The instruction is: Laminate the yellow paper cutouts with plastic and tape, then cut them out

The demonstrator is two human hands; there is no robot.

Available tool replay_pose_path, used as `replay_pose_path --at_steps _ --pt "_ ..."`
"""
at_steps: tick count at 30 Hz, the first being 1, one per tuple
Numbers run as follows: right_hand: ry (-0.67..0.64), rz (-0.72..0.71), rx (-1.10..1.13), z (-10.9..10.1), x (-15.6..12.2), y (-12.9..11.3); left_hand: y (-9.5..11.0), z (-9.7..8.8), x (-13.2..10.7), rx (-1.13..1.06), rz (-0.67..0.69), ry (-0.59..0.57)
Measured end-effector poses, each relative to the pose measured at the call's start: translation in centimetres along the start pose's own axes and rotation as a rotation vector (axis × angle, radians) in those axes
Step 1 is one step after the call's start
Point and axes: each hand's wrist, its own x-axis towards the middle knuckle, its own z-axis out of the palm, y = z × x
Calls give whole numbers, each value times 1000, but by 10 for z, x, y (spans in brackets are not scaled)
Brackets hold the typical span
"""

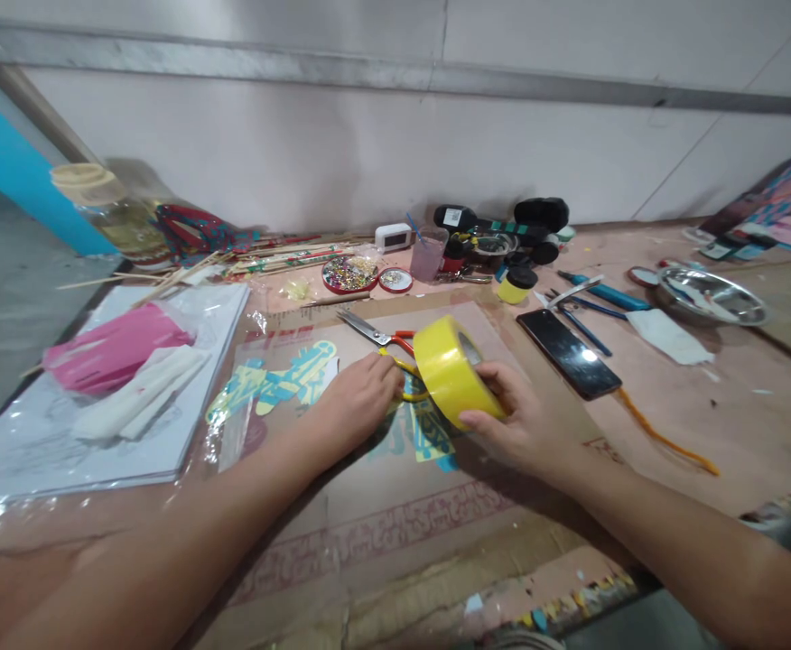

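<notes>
Back wall: pale, with a grey bar (341, 77) running across the wall (233, 144).
Table: pinkish and messy; the table (693, 424) has bits of paint and paper on it.
Paper pile: white sheets with drawings (43, 460), under clear plastic, on the left.
Pink thing: a pink thing (125, 348) in a clear bag lies on the pile, with a folded white tissue (142, 397) beside it.
Big jar: a see-through jar (115, 217) with a cream lid stands at the back left.
Shiny bowl: the metal bowl (740, 309) sits far right.
Left hand: the left hand (365, 393) has its fingers bent and close together, next to the tape; its thumb is hidden, so I cannot tell if it pinches anything.
Right hand: the right hand (517, 411) is clamped on the tape's edge, thumb on the near side.
Scissors: metal blades and an orange handle; the scissors (368, 332) lie just past the left hand.
Phone: the black phone (568, 352) lies right of the right hand, near an orange string (670, 438).
Tape: the fat yellow roll of tape (446, 375) is between the two hands, tipped on a slant.
Cut-outs: blue and yellow shapes; some (293, 379) lie left of the left hand, others (429, 433) below the tape.
Bead dish: a round red dish (331, 287) full of tiny bright bits.
Paint pot: a little yellow pot (516, 287) with a black lid.
</notes>
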Motion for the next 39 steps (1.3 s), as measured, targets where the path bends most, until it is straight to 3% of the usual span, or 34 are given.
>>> replay_pose_path --at_steps 3,6,12,17,21,24,31,35,39 --pt "-3 -2 -1 0 -1 3 -3 -7 1 -160 -148 103" --pt "-3 -8 7 0 -1 6 3 -24 -1 -336 -219 132" --pt "-17 -7 -18 -2 -1 4 31 -53 -14 -1141 -405 123" --pt "-11 -21 -68 -3 0 -2 39 -58 -16 -1341 -469 136" --pt "-15 -12 -95 -4 1 -7 39 -62 -15 -1255 -463 155" --pt "-32 -15 -125 -4 2 -9 27 -72 -14 -1072 -410 227" --pt "-27 -51 -146 0 2 -5 -47 -102 -16 -543 -582 582" --pt "-13 -86 -169 1 2 -6 -86 -105 -15 -423 -613 566" --pt "-13 -98 -203 0 4 -10 -114 -110 5 -219 -663 482"
